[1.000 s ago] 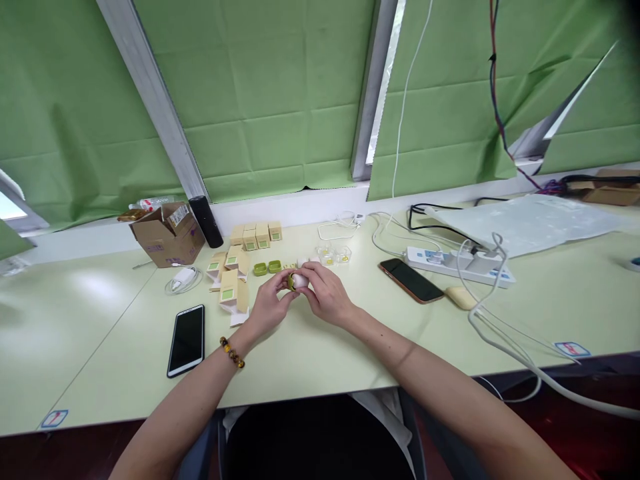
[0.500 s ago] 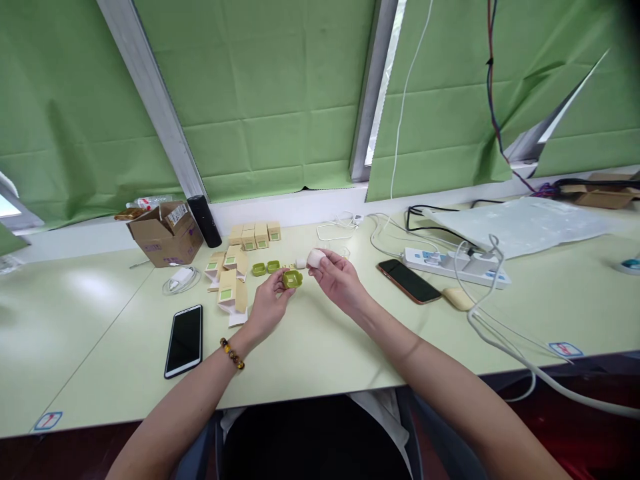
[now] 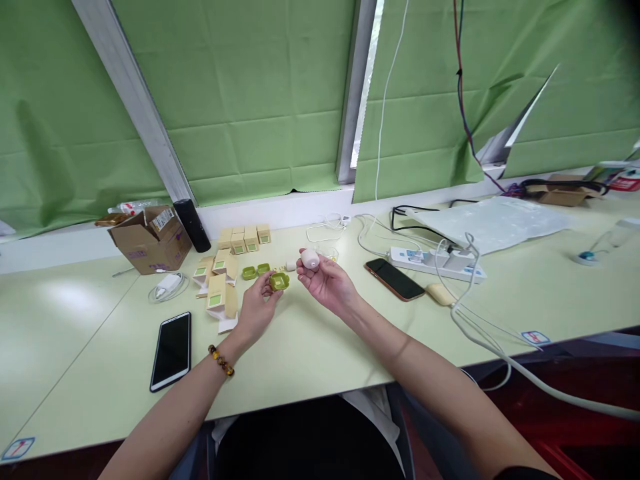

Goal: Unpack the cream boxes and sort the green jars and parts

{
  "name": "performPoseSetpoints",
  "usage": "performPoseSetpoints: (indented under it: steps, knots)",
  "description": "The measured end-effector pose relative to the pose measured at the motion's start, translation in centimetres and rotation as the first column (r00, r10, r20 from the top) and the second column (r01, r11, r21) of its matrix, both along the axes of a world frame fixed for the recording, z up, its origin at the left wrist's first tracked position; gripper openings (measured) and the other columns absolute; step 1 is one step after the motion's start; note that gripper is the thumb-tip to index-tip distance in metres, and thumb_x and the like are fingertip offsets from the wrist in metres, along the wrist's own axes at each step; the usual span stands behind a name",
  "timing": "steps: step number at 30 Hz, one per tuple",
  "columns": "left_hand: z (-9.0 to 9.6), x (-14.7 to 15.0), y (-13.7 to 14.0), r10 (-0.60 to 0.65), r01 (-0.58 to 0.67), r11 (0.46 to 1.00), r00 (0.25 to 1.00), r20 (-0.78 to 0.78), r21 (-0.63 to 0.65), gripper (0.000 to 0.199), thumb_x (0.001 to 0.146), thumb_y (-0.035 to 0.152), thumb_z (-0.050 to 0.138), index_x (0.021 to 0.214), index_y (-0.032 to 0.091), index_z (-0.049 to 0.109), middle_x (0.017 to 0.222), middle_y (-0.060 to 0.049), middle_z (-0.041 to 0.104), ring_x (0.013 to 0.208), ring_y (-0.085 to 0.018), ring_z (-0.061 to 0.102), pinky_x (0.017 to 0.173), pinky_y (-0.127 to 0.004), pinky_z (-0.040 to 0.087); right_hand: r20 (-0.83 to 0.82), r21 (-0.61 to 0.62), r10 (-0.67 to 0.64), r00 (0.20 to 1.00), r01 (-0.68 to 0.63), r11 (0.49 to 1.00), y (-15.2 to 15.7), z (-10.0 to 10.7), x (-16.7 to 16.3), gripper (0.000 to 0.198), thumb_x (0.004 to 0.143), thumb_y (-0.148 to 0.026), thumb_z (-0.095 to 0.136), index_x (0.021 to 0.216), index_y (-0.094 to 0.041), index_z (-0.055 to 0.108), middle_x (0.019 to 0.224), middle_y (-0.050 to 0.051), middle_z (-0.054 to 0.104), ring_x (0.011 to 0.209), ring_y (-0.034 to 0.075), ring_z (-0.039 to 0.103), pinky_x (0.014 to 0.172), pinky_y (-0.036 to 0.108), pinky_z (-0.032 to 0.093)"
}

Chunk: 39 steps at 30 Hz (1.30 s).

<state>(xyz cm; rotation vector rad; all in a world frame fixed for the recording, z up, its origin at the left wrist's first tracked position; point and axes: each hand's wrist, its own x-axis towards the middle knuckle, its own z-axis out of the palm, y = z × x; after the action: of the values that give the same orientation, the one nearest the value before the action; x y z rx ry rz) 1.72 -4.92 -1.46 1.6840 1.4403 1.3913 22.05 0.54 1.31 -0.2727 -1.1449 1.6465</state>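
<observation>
The person's left hand (image 3: 257, 305) pinches a small olive-green, square cup with a wavy rim (image 3: 279, 281) between thumb and fingers. To the right of that cup, apart from it, the right hand (image 3: 330, 283) grasps a rounded white piece (image 3: 310, 259) in its fingers. Left of the held cup stand opened beige cardboard boxes with green labels (image 3: 218, 291); two olive-green open containers (image 3: 249, 273) sit just beyond it.

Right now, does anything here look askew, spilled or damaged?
Yes, the rightmost blind: it looks pulled askew and creased, with a slanting bright gap near the hanging cables, while the middle blind hangs flatter. The green cup in the left grip and white piece in the right grip show no obvious damage.
</observation>
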Motion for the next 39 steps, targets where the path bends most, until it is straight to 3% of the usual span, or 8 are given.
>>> performPoseSetpoints:
  steps: [10, 12, 18, 21, 24, 31, 36, 39]
  knots:
    - [-0.2, -0.1, 0.1, 0.010, -0.010, 1.000, 1.000, 0.004, 0.008, 0.049, 0.090, 0.031, 0.073, 0.136, 0.021, 0.060, 0.115, -0.009, 0.076, 0.099, -0.021, 0.073, 0.095, -0.038, 0.057, 0.083, 0.290, -0.254, 0.964, 0.220, 0.931, -1.5, 1.3, 0.0, 0.053, 0.085, -0.046, 0.079, 0.129, -0.025, 0.059, 0.107, 0.008, 0.069, 0.098, 0.024, 0.070, 0.079, 0.040, 0.062]
    - [-0.2, -0.1, 0.2, 0.012, -0.012, 1.000, 1.000, 0.002, 0.015, 0.048, 0.090, 0.030, 0.073, 0.136, 0.022, 0.061, 0.113, -0.009, 0.077, 0.098, -0.021, 0.074, 0.094, -0.038, 0.057, 0.104, 0.473, -0.465, 0.879, 0.368, 0.800, -1.7, 1.1, -0.1, 0.055, 0.086, -0.042, 0.080, 0.132, -0.027, 0.056, 0.111, 0.009, 0.067, 0.103, 0.025, 0.068, 0.083, 0.041, 0.062]
    - [-0.3, -0.3, 0.2, 0.010, -0.009, 0.999, 1.000, -0.017, 0.044, 0.048, 0.091, 0.031, 0.072, 0.136, 0.023, 0.061, 0.114, -0.008, 0.076, 0.098, -0.021, 0.074, 0.093, -0.038, 0.057, -0.072, 0.953, -0.823, 0.563, 0.284, 0.111, -1.3, 0.3, 0.5, 0.053, 0.098, -0.018, 0.058, 0.145, -0.035, 0.040, 0.120, 0.012, 0.067, 0.111, 0.032, 0.066, 0.094, 0.062, 0.056]
    - [-0.2, -0.2, 0.0, 0.005, -0.004, 0.999, 1.000, -0.031, 0.041, 0.046, 0.091, 0.029, 0.071, 0.136, 0.023, 0.061, 0.114, -0.008, 0.076, 0.096, -0.020, 0.073, 0.093, -0.038, 0.057, -0.182, 0.962, -0.823, 0.538, 0.269, -0.037, -1.0, 0.1, 0.6, 0.066, 0.098, -0.011, 0.052, 0.152, -0.038, 0.028, 0.121, 0.012, 0.066, 0.108, 0.032, 0.066, 0.091, 0.063, 0.056]
    - [-0.2, -0.2, 0.0, 0.012, -0.011, 0.999, 0.999, -0.038, 0.037, 0.045, 0.091, 0.028, 0.070, 0.135, 0.023, 0.061, 0.113, -0.007, 0.076, 0.097, -0.021, 0.073, 0.094, -0.038, 0.057, -0.174, 0.948, -0.834, 0.523, 0.318, 0.001, -0.8, 0.2, 0.5, 0.067, 0.096, -0.013, 0.054, 0.153, -0.036, 0.027, 0.121, 0.013, 0.066, 0.110, 0.034, 0.065, 0.089, 0.061, 0.056]
    - [-0.4, -0.3, 0.1, 0.018, -0.017, 0.999, 0.999, -0.040, 0.034, 0.045, 0.090, 0.027, 0.071, 0.134, 0.023, 0.062, 0.109, -0.006, 0.077, 0.092, -0.020, 0.073, 0.091, -0.037, 0.058, 0.232, 0.895, -0.879, 0.417, 0.262, 0.361, 4.9, 2.6, 0.2, 0.034, 0.088, -0.019, 0.060, 0.122, -0.023, 0.060, 0.118, 0.011, 0.069, 0.106, 0.028, 0.064, 0.089, 0.045, 0.053]
    - [-0.2, -0.3, 0.1, 0.025, -0.024, 0.999, 0.999, -0.046, 0.029, 0.046, 0.090, 0.026, 0.071, 0.135, 0.023, 0.063, 0.111, -0.007, 0.077, 0.093, -0.020, 0.072, 0.091, -0.037, 0.058, 0.584, 0.796, -0.810, -0.047, -0.165, 0.583, 10.8, 4.3, -1.0, 0.024, 0.091, -0.018, 0.059, 0.112, -0.020, 0.070, 0.116, 0.008, 0.075, 0.109, 0.024, 0.064, 0.100, 0.037, 0.042]
    - [-0.2, -0.3, 0.1, 0.027, -0.026, 0.999, 0.998, -0.049, 0.030, 0.046, 0.090, 0.026, 0.071, 0.135, 0.023, 0.063, 0.112, -0.007, 0.076, 0.094, -0.020, 0.072, 0.091, -0.037, 0.058, 0.635, 0.726, -0.756, -0.159, -0.212, 0.654, 12.9, 4.3, -1.9, 0.021, 0.090, -0.021, 0.063, 0.107, -0.020, 0.075, 0.112, 0.008, 0.078, 0.110, 0.025, 0.065, 0.102, 0.038, 0.038]
